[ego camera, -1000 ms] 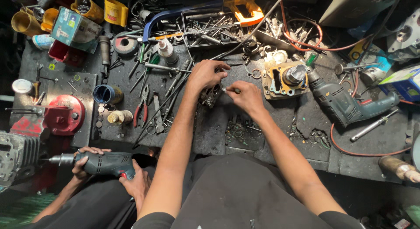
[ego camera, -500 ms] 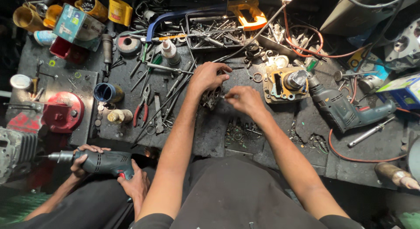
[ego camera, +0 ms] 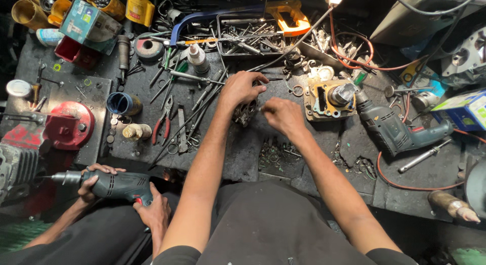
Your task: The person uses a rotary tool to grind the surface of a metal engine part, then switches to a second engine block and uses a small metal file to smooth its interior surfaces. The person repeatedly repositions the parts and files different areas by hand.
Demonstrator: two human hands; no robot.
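At the middle of the cluttered dark table point(ego camera: 243, 158), a small grey metal part point(ego camera: 246, 113) sits just under the left hand point(ego camera: 242, 90), whose fingers curl over its top and grasp it. The right hand point(ego camera: 281, 114) is just beside it, fingertips pinched together toward the part; whether they hold a small piece cannot be told. The work appears mid-course: the part is on the table, not yet set aside, and loose screws and rings point(ego camera: 276, 153) lie scattered near the person's lap. Left of the hands: red-handled pliers point(ego camera: 163, 124), long rods, a blue cup point(ego camera: 121, 104). Right of them: a metal housing with a tan gasket point(ego camera: 328, 100), touching the nose of a grey-green power drill point(ego camera: 392, 129). Behind: a tray of bolts and tools point(ego camera: 248, 34). Lower left: another person's two hands around a second drill point(ego camera: 114, 185).
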